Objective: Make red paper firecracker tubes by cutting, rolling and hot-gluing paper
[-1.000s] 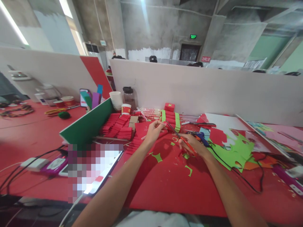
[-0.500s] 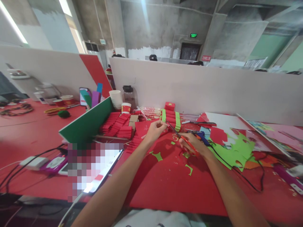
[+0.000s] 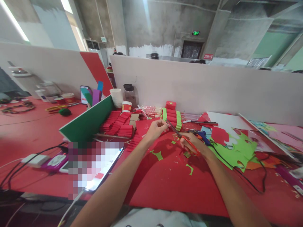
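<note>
Hands barely shifted. Right hand (image 3: 193, 144) gripping red scissors (image 3: 176, 132), blades reaching left hand (image 3: 155, 128), fingertips pinched shut, contents unclear. Red-green paper stack (image 3: 171, 115) just beyond; blue corded tool (image 3: 201, 135) right.

Two hands are in view, one left hand (image 3: 155, 130) and one right hand (image 3: 192, 144), with one pair of scissors (image 3: 181, 137) between them. There is one blue glue gun (image 3: 203, 135). Two cups stand at the back, one white cup (image 3: 116, 97) and one red-banded cup (image 3: 126, 107), beside one dark-lidded jar (image 3: 129, 92). There is one green board (image 3: 87, 121) and one power strip (image 3: 35, 160). At least three green scraps (image 3: 157, 155) lie loose on one red sheet (image 3: 165, 186). The folded red pieces (image 3: 118, 124) are too many to count.
</note>
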The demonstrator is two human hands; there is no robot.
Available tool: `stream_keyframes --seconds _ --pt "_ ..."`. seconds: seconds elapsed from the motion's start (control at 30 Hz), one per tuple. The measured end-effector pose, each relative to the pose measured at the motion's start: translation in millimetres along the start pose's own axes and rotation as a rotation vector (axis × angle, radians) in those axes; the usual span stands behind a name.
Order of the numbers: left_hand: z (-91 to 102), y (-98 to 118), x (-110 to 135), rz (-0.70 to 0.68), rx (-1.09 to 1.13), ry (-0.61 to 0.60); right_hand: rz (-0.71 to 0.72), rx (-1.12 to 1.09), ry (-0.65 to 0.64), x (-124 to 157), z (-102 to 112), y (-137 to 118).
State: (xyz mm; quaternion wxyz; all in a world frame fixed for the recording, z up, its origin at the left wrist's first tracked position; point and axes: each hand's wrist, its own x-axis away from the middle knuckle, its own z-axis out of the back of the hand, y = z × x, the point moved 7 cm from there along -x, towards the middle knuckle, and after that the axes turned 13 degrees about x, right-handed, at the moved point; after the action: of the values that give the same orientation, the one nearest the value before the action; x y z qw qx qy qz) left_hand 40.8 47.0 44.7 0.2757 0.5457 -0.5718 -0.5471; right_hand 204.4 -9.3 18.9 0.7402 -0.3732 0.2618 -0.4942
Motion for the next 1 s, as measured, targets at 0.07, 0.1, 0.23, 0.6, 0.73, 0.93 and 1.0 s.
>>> stream_keyframes --seconds 0.07,0.1,0.23,0.6,0.73,0.93,1.0 --pt "-0.7 1.2 -0.1 -0.005 -0.006 -0.01 -0.014 -0.014 -0.003 -1.2 0.2 2.2" --pt "-0.8 1.7 -0.1 -0.007 -0.011 -0.011 -0.021 -0.02 -0.004 -1.6 0.2 2.9" --pt "-0.3 2.3 0.2 -0.011 -0.022 -0.007 -0.008 -0.008 -0.005 -1.3 -0.1 1.6" --pt "0.7 -0.8 -1.5 -0.01 0.003 -0.012 0.011 0.001 0.002 3.1 0.6 -3.7" --pt "0.0 0.1 -0.8 -0.004 0.018 -0.01 0.012 -0.007 0.005 3.2 0.7 -4.3" --pt "-1.1 2.8 -0.3 -0.007 0.022 -0.011 0.026 0.01 0.01 0.3 -0.2 -0.9" --pt "-1.1 3.1 -0.5 -0.008 0.021 -0.009 0.021 0.011 0.006 -0.4 -0.7 0.7"
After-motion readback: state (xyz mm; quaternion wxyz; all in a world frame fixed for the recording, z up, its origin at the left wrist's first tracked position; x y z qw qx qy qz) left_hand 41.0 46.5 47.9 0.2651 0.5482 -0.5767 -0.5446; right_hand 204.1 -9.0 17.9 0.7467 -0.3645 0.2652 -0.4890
